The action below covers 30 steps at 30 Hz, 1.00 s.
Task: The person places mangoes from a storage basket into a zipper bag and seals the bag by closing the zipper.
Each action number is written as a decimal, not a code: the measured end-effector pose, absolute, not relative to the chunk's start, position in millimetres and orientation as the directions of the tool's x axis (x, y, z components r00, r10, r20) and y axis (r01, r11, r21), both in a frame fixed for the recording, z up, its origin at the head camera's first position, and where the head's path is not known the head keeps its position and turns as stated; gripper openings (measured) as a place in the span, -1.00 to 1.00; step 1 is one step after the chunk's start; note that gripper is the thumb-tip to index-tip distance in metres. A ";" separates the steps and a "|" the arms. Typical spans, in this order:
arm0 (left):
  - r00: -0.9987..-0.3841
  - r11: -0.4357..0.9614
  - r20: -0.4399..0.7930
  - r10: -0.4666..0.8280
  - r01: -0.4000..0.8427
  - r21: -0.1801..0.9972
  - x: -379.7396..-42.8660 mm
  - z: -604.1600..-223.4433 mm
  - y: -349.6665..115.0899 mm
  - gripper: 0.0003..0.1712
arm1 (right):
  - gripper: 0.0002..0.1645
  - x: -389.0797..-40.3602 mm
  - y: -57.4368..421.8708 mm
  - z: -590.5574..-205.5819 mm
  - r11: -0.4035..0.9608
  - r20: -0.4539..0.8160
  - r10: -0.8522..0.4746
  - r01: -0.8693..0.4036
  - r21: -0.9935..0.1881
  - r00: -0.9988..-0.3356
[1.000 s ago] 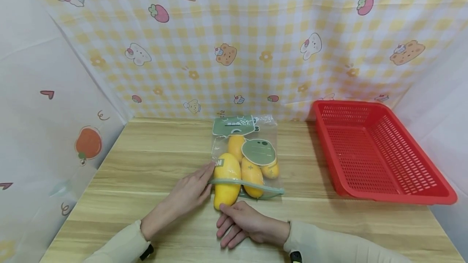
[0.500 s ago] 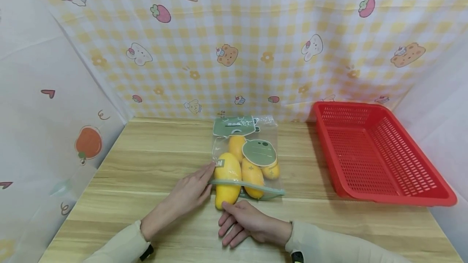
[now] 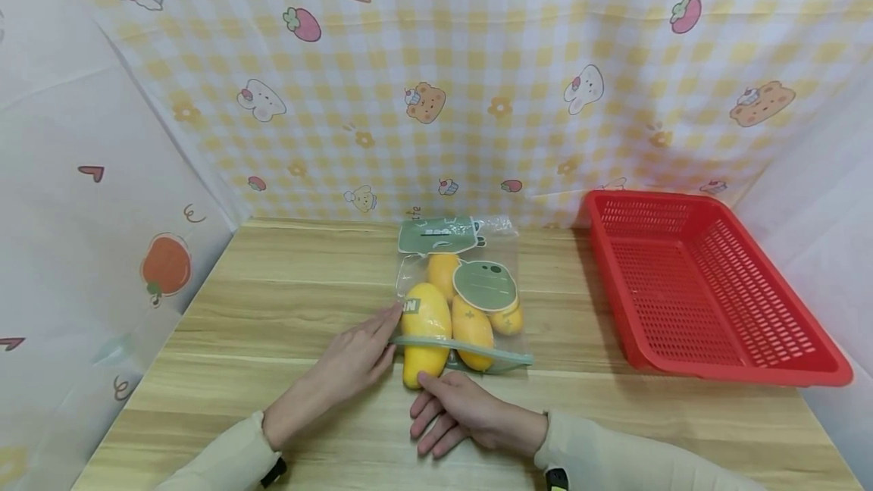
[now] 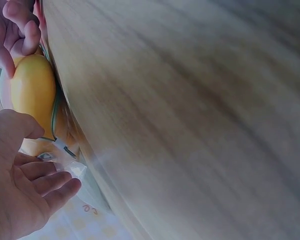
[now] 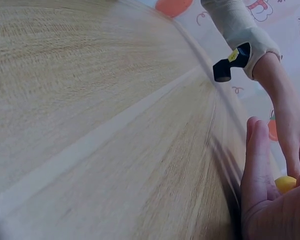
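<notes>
A clear zip bag with green printed shapes lies on the table, holding several yellow-orange mangoes. One brighter yellow mango lies mostly inside, its narrow end sticking out past the green zip strip. My right hand touches that end with its thumb, the other fingers spread below. At the bag's left edge rests my left hand, its index finger fairly straight along the plastic. In the left wrist view, the left thumb reaches beside the mango at the bag's mouth, apart from the loosely bent fingers.
A red perforated plastic basket stands on the right of the wooden table. Behind the table hangs a yellow checked cloth, close to the bag's far end. White printed sheeting borders the left side.
The yellow mango has slid slightly farther into the bag, with my right thumb staying against its end. My left hand has kept its place at the bag's edge.
</notes>
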<state>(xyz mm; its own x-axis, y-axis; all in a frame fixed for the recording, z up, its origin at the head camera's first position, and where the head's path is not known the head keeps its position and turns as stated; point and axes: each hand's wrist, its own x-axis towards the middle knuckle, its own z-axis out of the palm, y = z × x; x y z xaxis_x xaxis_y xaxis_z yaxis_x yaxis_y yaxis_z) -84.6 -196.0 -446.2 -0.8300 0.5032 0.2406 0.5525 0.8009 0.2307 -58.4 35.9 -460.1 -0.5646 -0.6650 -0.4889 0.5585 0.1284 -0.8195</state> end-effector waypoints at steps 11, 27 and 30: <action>-0.824 0.796 0.250 0.508 0.560 0.231 -84.9 -446.7 -196.4 -0.25 | -0.30 -59.9 37.5 -458.7 0.127 -0.492 -0.667 0.565 -0.816 -0.560; -0.826 0.795 0.245 0.508 0.559 0.236 -84.7 -446.1 -196.2 -0.24 | -0.25 -64.6 38.3 -459.4 0.108 -0.478 -0.646 0.549 -0.829 -0.595; -0.826 0.796 0.242 0.508 0.558 0.233 -84.5 -446.5 -196.4 -0.23 | -0.24 -63.4 38.2 -459.8 0.099 -0.477 -0.658 0.561 -0.822 -0.583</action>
